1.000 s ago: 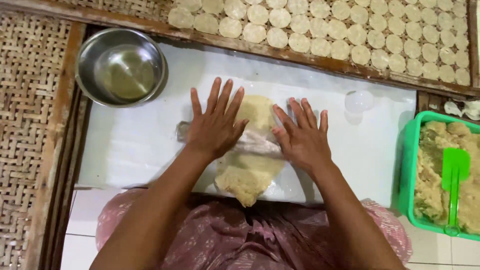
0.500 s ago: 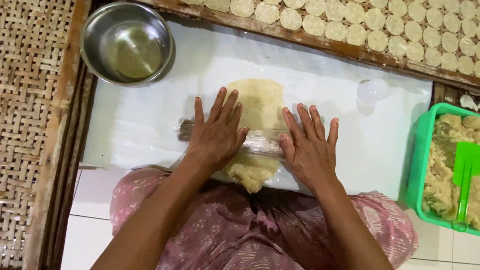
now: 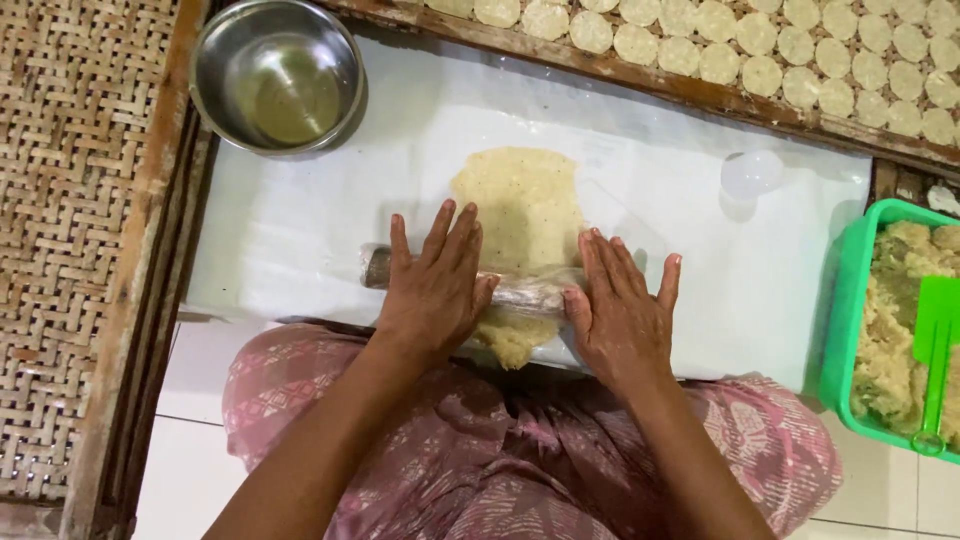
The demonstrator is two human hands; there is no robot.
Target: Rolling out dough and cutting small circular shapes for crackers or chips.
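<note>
A flattened sheet of pale yellow dough [image 3: 522, 215] lies on a white plastic-covered board [image 3: 290, 230]. Across its near end sits a rolling pin [image 3: 520, 290] wrapped in clear plastic. My left hand [image 3: 435, 290] presses flat on the pin's left part, fingers spread. My right hand [image 3: 620, 315] presses flat on its right part, fingers spread too. A small bit of dough shows below the pin between my hands.
A steel bowl [image 3: 275, 75] stands at the board's far left. A clear round cutter [image 3: 752, 173] lies at the right. A green tub [image 3: 845, 330] of dough with a green spatula [image 3: 935, 360] stands further right. Rows of round dough discs [image 3: 800, 55] fill a woven tray beyond; another woven tray [image 3: 60, 230] lies left.
Both hands and the rolling pin have moved toward me along the dough, leaving more flattened dough showing beyond the pin.
</note>
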